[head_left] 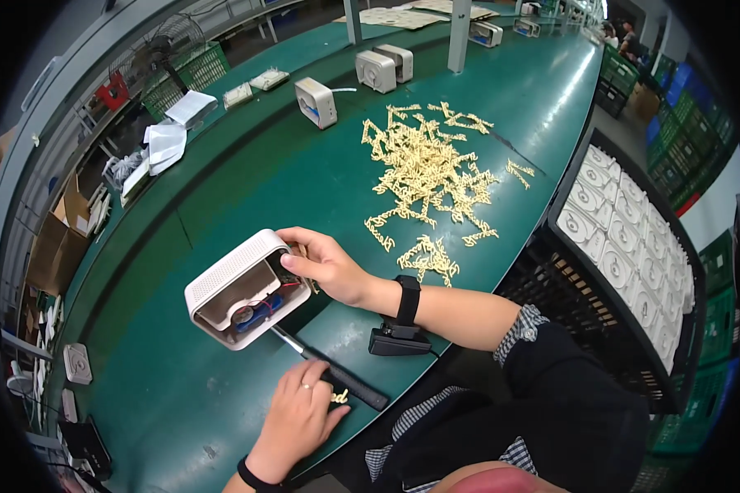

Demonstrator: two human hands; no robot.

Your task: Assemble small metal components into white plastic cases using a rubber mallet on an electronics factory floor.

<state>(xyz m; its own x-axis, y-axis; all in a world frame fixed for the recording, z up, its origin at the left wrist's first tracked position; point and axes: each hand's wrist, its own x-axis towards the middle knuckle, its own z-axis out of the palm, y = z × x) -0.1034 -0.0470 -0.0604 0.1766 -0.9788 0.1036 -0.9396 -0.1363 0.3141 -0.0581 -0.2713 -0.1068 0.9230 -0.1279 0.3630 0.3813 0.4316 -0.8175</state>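
Observation:
My right hand (330,267) grips the right end of a white plastic housing (232,267) with a perforated grille, thumb over the rim. Its open side is turned toward me, with a blue part (259,314) and red wires inside. My left hand (294,415) is low over the table, fingers bent and closed round a small cream script-lettering piece (338,397), partly covered. Beside it lies a tool with a black handle (358,388) and a metal shaft, whose far end is hidden behind the housing.
A pile of cream lettering pieces (427,168) spreads over the green table (247,181). More housings (315,103) stand farther back. At the right, a black crate (584,329) holds rows of white parts (625,238). A small black device (399,339) is at my right wrist.

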